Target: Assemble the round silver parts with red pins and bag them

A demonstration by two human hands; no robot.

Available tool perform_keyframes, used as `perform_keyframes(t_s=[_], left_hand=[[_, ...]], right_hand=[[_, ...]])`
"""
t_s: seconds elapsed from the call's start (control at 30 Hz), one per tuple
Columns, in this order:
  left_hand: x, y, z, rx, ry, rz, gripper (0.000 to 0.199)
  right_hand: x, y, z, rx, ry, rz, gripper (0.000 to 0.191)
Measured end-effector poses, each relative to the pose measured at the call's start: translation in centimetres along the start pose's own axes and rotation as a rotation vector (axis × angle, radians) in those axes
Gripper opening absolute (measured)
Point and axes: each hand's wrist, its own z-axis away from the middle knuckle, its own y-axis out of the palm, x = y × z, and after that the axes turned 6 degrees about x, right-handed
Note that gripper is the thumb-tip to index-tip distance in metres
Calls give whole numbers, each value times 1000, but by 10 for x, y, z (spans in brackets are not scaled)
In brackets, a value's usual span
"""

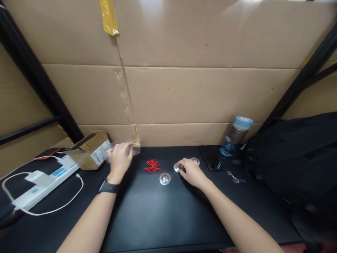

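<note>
A crinkled clear plastic bag (136, 147) is gripped by my left hand (120, 157), beside the cardboard box. My right hand (191, 171) has its fingers closed at a round silver disc (176, 167) on the black table. Just behind that hand lies another silver disc (195, 161), partly covered. A third disc (165, 179), with a small red piece at its centre, rests between my hands. Several red clip-like pieces (152, 166) form a loose pile to its upper left.
An open cardboard box (91, 151) and a white power strip (44, 184) with cables occupy the left. On the right are a phone (211, 158), a blue-lidded bottle (235, 136), a small keychain (237, 178) and a black backpack (295, 165). Cardboard panels (173, 98) stand behind.
</note>
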Motion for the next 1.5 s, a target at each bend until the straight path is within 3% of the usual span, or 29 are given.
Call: perform_keyframes(t_s=[0.1,0.23,0.33,0.5,0.6,0.7,0.8,0.93,1.23,1.4,1.5], left_hand=[[-43,12,16,98,142,182,19],[-89,18,38,403,429,293,29],[-99,9,43,541,555,327,28],[-92,-1,39,701,668,310,24],[-90,1,38,684,614,325,26],[-93,5,39,611,444,420,22],[-98,11,42,540,209,636,22],[-106,17,48,493,-8,966,23],[-110,19,52,504,63,929,19],[-110,20,54,534,128,834,19],[-113,16,55,567,239,758,22]], right_hand=[[-4,1,-3,16,-4,-31,16],[-3,0,-5,21,18,10,18],[1,-4,-3,7,33,91,15],[3,-10,2,1,25,199,15],[6,-11,4,-6,7,86,13],[13,-10,1,-27,-16,-326,11],[19,-11,-2,-133,16,-780,19],[29,-8,-3,-195,38,-987,29],[36,-4,2,36,104,-1348,40],[29,-12,2,72,118,-1340,45],[26,-18,3,84,101,-1274,44]])
